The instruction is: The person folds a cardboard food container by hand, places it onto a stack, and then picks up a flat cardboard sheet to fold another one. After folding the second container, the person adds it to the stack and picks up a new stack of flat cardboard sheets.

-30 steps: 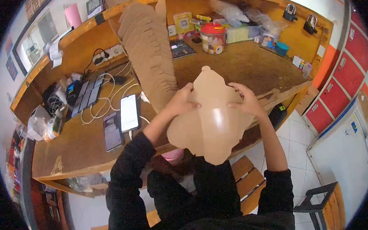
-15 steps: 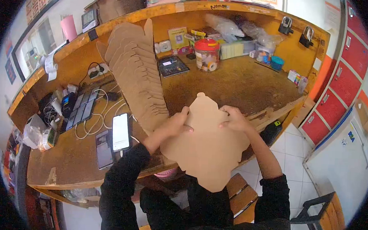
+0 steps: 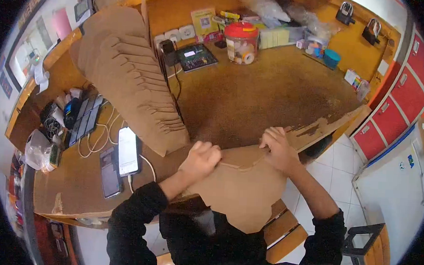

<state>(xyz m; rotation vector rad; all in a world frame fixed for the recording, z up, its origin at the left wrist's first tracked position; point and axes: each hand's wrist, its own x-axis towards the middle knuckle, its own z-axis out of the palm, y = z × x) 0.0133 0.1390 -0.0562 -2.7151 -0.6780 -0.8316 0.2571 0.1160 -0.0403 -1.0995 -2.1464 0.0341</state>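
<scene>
Two hands on one cardboard sheet (image 3: 242, 194) at the near edge of the table (image 3: 252, 101)

1. Sheet. It is a flat brown die-cut blank. It lies across the table's near edge, with its far part on the tabletop and its larger part hanging off the table toward the person's lap. A crease line runs across it between the two hands.

2. Left hand (image 3: 200, 161). It is curled shut, knuckles up, and bears on the sheet's left side just at the table's near edge. Whether the thumb is under the card cannot be told.

3. Right hand (image 3: 278, 148). Its fingers are bent and closed on the sheet's far right flap. It rests where the table's near edge is chipped.

4. Other items on the table. A tall leaning stack of blanks (image 3: 128, 85) occupies the table's left part and reaches almost to the left hand. A lit phone (image 3: 128, 151) and a dark phone (image 3: 110, 171) lie side by side at the table's left near corner, with white cables around them. A red-lidded jar (image 3: 241, 38) and a calculator (image 3: 195, 57) stand at the table's far side. Two padlocks (image 3: 345, 12) hang on the back wall above the table's far right corner.

5. Below the table's near edge, a wooden bench (image 3: 283, 232) is partly visible.
</scene>
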